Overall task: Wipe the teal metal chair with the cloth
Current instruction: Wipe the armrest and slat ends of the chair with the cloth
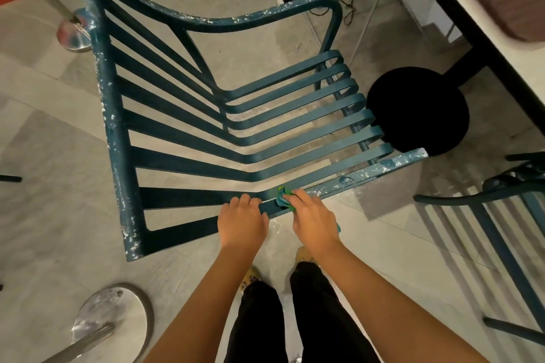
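**Two hands on the near rail, wiping under way**

Both hands work the nearest frame bar of the teal metal chair (295,115), which stands on the tiled floor (59,156) directly in front of the person's feet, beside a black round base (418,110) and a second chair (501,230) at the right. It looks tipped over, though the wide lens makes its pose hard to judge.

The left hand (242,219) steadies the near rail (368,172), its fingers (250,200) curled over the top edge. Just beside it, the right hand (312,221) has its fingers closed round the bunched green-blue cloth (283,199) and presses it against the same rail.

By my reading, the wipe is in its early-to-middle stretch. The next move probably calls for sliding the cloth rightward along the rail toward its far end while the left hand keeps the frame from shifting.

That rail is heavily flecked with white spots and smears to the right of the cloth. The left upright and the curved far bar are speckled the same way. The flat slats look darker and cleaner, with a dull matte finish.
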